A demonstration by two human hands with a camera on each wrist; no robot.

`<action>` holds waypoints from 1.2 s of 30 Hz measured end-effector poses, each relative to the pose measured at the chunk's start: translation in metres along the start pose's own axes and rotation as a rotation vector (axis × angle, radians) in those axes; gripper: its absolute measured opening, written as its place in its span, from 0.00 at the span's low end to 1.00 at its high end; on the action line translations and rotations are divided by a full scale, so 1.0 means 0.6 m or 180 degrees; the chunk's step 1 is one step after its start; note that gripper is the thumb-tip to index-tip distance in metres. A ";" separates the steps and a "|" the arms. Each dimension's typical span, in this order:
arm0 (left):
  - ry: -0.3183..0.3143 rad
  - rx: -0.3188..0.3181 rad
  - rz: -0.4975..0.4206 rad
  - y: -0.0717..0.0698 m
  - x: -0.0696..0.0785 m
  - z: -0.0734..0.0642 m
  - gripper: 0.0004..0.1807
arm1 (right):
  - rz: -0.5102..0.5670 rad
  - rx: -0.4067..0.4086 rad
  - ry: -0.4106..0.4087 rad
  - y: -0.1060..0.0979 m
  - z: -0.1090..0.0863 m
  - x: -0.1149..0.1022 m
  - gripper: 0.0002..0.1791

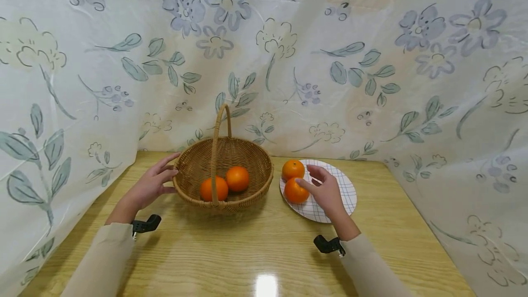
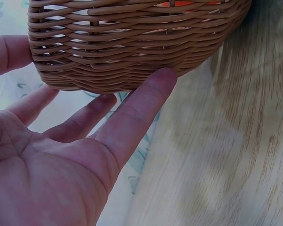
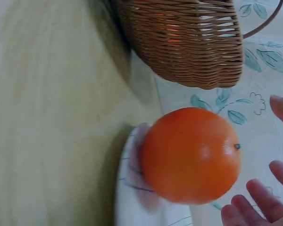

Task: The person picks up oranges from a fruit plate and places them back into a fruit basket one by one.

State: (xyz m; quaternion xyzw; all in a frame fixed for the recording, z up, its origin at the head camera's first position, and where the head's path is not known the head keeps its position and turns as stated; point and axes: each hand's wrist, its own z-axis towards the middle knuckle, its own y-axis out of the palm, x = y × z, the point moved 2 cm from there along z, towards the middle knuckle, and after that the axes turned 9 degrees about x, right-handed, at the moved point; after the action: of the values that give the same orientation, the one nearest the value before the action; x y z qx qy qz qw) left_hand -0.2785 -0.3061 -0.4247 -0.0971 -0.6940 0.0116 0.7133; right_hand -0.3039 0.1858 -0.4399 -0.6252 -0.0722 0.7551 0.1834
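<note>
The left hand, fingers straight, touches the bumpy woven basket holding 2 round oranges, while the right hand spreads open over a smooth orange on the checked plate.

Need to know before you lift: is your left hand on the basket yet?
Touching. The left wrist view shows a fingertip of the left hand pressed against the basket wall.
</note>
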 end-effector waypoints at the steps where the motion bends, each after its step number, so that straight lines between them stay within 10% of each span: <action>1: 0.0003 -0.0002 0.0000 0.001 0.000 0.001 0.37 | -0.0019 0.0013 0.0027 0.000 -0.003 0.004 0.38; 36: -0.0034 0.0075 0.0034 0.010 0.006 0.008 0.36 | -0.0040 0.0106 0.0291 0.038 -0.016 0.057 0.47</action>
State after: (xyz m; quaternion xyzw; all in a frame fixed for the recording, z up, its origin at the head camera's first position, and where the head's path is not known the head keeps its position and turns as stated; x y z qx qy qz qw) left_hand -0.2823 -0.2994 -0.4222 -0.0923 -0.6971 0.0241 0.7106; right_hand -0.3040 0.1765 -0.4811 -0.6555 -0.0551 0.7257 0.2016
